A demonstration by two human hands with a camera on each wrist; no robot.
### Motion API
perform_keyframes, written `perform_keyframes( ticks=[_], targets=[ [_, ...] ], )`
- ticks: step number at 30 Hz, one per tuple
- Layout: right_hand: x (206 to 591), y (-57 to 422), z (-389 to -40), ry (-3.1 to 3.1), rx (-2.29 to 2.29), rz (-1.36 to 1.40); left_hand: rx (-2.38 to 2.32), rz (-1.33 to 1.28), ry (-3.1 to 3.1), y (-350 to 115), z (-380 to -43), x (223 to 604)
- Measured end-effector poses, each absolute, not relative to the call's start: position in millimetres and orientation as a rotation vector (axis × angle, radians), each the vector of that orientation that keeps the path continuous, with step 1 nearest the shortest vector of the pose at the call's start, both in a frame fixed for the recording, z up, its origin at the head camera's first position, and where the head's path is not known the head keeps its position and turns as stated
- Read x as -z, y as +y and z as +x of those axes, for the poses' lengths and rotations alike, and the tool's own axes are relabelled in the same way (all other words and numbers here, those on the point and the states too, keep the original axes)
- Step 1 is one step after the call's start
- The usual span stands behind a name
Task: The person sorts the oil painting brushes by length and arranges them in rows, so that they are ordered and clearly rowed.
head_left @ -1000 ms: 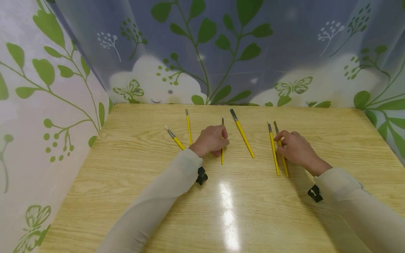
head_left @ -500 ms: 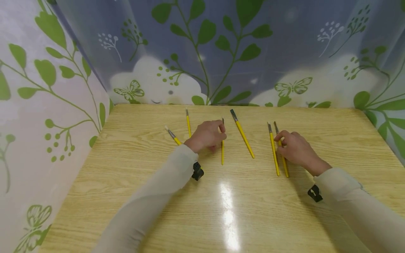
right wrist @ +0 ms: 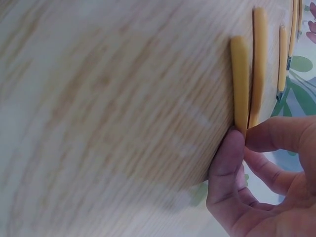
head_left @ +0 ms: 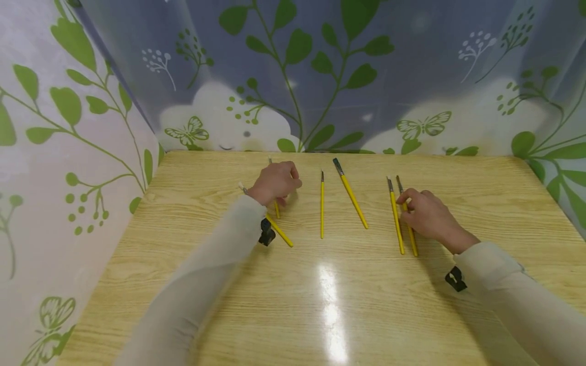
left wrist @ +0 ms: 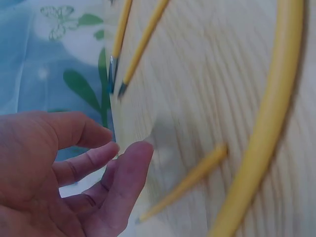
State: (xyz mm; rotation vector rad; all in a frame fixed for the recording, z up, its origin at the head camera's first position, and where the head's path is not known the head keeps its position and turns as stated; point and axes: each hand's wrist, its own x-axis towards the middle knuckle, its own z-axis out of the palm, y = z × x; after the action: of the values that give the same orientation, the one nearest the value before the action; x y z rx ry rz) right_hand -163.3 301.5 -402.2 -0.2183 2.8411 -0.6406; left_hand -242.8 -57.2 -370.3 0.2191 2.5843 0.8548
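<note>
Several yellow-handled paintbrushes lie in a row on a wooden table [head_left: 348,315]. My left hand [head_left: 286,192] hovers over the second brush from the left [head_left: 276,208], beside the white-tipped brush [head_left: 280,235]. In the left wrist view that hand [left wrist: 123,143] has loosely curled fingers and nothing in them, with a brush handle [left wrist: 269,128] close by. The middle brush [head_left: 322,208] and a wide-tipped brush [head_left: 352,198] lie free. My right hand [head_left: 404,207] holds the rightmost brush [head_left: 413,245], next to its neighbour [head_left: 396,223]. Thumb and forefinger [right wrist: 243,137] pinch that brush [right wrist: 240,84].
A printed curtain with green leaves and butterflies [head_left: 320,76] hangs behind the table's far edge, and a similar panel [head_left: 55,152] closes the left side. A bright glare spot [head_left: 329,305] lies on the near half of the table. Both arms wear pale sleeves.
My left hand has left the middle brush and moved left and farther back, over the second brush from the left. The right hand has stayed where it was.
</note>
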Motion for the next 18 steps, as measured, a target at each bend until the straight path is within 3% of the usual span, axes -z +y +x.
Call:
perform_keyframes(
  ticks=[18],
  targets=[
    [402,302,-163,2.838,0.644,-0.216,-0.718,0.075,2.714,-95,-266,373]
  ],
)
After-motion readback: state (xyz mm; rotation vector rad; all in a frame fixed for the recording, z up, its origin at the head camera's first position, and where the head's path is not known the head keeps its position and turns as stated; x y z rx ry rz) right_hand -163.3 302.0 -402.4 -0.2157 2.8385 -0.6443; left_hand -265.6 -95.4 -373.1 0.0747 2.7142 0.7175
